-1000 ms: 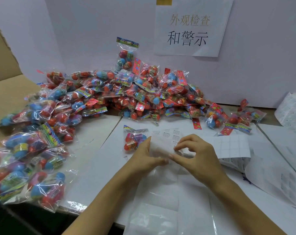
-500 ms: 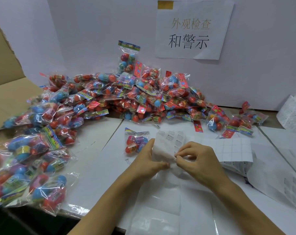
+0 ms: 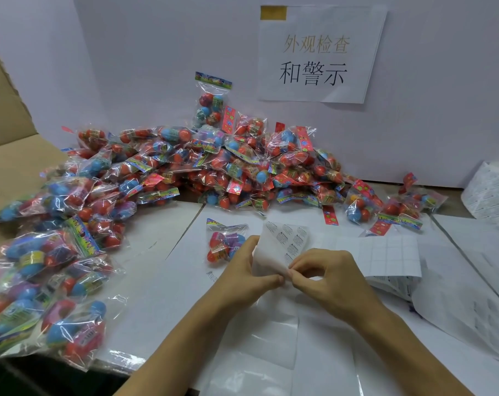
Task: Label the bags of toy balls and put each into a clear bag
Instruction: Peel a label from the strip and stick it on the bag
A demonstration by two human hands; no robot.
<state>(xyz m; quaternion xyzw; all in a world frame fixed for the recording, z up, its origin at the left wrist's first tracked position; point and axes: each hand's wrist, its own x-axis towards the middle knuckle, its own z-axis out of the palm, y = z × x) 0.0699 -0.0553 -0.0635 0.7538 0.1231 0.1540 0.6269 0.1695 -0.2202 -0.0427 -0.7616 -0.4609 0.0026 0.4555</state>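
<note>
- The left hand point(image 3: 251, 277) is gripping the label sheet point(image 3: 282, 247) along its left edge, thumb lying across the front, and is holding it tilted up off the table point(image 3: 168, 270).
- The right hand point(image 3: 332, 281) is pinching at the sheet's lower corner with thumb and forefinger curled tight — peeling a label, by my judgement, though the label itself is too small to make out.
- The two pinches are nearly touching at that corner; the sheet is rising away from them toward the wall point(image 3: 157, 52).
- The ball bag point(image 3: 224, 242) waiting for its label is lying flat just left of the sheet, partly behind the left hand's fingers, well clear of the big pile point(image 3: 214, 167) behind it.
- Its long axis is running away from the person — printed header at the far end, balls at the near end.
- The left hand is the nearer one to the bag; the right, the one at the label corner, would have to cross over the sheet to reach it.
- The bag is looking small and crinkly: clear film over red, purple and blue balls, with a bright striped header.
- The clear bags point(image 3: 259, 352) are lying flat just below the sheet, between the forearms.
- A spent sheet point(image 3: 385, 252) is lying just right of the sheet.
</note>
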